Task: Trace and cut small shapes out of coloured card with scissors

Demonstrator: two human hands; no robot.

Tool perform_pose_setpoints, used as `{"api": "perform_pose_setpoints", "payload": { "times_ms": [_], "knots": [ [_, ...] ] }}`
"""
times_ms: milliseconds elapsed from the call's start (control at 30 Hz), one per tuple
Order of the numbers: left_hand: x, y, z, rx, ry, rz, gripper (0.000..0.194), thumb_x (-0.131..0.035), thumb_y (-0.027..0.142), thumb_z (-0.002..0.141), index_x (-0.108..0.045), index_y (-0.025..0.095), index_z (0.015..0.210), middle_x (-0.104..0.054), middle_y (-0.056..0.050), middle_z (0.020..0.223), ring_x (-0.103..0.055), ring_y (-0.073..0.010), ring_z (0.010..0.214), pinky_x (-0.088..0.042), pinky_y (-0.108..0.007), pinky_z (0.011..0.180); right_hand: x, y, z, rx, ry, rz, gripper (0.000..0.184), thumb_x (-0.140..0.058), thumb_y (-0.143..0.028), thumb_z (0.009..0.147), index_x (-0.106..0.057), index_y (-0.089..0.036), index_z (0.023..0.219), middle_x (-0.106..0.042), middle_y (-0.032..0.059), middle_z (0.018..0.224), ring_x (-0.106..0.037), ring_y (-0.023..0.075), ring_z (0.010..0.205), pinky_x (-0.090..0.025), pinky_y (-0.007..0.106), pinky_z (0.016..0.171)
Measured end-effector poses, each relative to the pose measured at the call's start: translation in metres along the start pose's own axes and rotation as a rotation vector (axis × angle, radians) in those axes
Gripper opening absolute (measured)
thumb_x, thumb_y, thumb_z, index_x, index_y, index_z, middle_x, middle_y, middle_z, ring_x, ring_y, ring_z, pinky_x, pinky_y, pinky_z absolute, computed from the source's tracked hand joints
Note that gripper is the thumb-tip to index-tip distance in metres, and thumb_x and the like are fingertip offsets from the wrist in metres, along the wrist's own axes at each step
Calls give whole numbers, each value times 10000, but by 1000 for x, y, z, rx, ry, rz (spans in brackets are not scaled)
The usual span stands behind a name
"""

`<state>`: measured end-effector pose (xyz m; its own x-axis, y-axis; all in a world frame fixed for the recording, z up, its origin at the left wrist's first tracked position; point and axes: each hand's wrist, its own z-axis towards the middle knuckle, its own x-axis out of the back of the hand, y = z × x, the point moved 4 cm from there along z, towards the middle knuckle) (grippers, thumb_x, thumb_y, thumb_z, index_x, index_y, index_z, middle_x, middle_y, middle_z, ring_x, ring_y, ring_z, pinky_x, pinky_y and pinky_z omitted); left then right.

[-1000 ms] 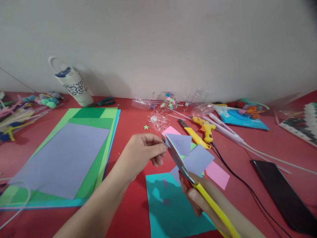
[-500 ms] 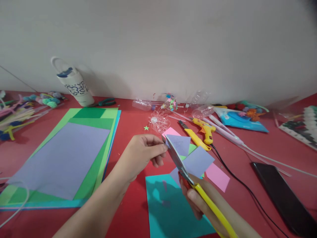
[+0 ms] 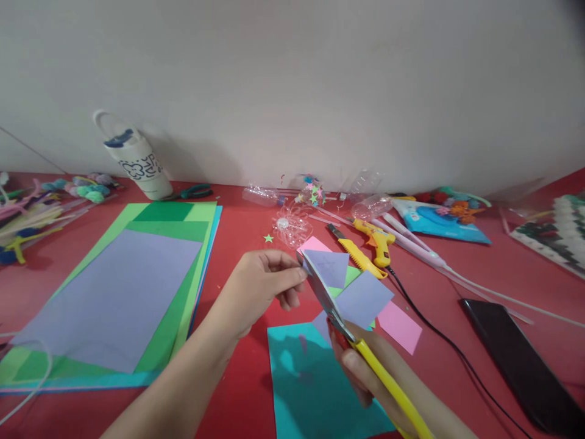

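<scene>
My right hand (image 3: pixel 354 366) is wrapped round a pair of scissors (image 3: pixel 329 305) with yellow and red handles, their metal blades pointing up and left. My left hand (image 3: pixel 274 277) is pinched closed at the blade tips. Whatever its fingertips grip is too small and hidden to make out. Right behind the blades is a purple paper square (image 3: pixel 336 266) with a faint star drawn on it. A second purple piece (image 3: pixel 365 299) and a pink piece (image 3: pixel 400 327) lie to its right. Below the hands rests a teal sheet (image 3: pixel 292 378), with shadows and small purple scraps on it.
On the left lies a stack of coloured sheets, a purple one (image 3: pixel 114 292) on top. A yellow cutter (image 3: pixel 361 257), a glue gun (image 3: pixel 377 241) and its black cord sit right of centre. A phone (image 3: pixel 516 360) lies far right. A white tumbler (image 3: pixel 141 167) stands behind.
The view has shifted very slightly. Both hands and the scissors keep almost the same pose, with the blades at the left fingertips.
</scene>
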<state>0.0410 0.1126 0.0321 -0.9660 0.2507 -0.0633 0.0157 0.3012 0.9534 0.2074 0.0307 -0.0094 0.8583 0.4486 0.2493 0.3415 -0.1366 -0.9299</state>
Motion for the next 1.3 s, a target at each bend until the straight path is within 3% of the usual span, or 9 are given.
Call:
{"api": "perform_pose_setpoints", "payload": {
  "times_ms": [367,633,1100,1300],
  "knots": [
    [-1,0,1,8,-11,-3,109,-624,205,705,-624,157,608,-585,27,428,-506,-70,390,-416,-178,445,0,1,1,-7,-3,36,488,-374,-700,852,-353,-226,739,-337,-103,461,-296,68,369,-238,219,410],
    [-3,-1,1,-1,-5,-20,91,-628,200,699,-611,156,622,-586,30,459,-510,-71,403,-423,-187,452,0,8,6,-33,-54,99,594,-420,-809,732,-362,-218,734,-362,-84,546,-343,59,404,-260,192,387],
    [-2,6,-3,-94,120,95,85,-608,224,712,-599,165,650,-580,33,468,-524,-84,453,-428,-192,494,5,11,11,57,-22,70,543,-436,-757,772,-350,-223,728,-297,-84,572,-325,79,455,-218,222,424],
    [-7,2,-3,-90,46,63,84,-593,202,720,-584,168,644,-577,36,471,-525,-87,463,-422,-196,500,5,10,8,27,-12,88,547,-429,-764,764,-361,-221,735,-318,-89,557,-333,75,440,-245,211,417]
  ]
}}
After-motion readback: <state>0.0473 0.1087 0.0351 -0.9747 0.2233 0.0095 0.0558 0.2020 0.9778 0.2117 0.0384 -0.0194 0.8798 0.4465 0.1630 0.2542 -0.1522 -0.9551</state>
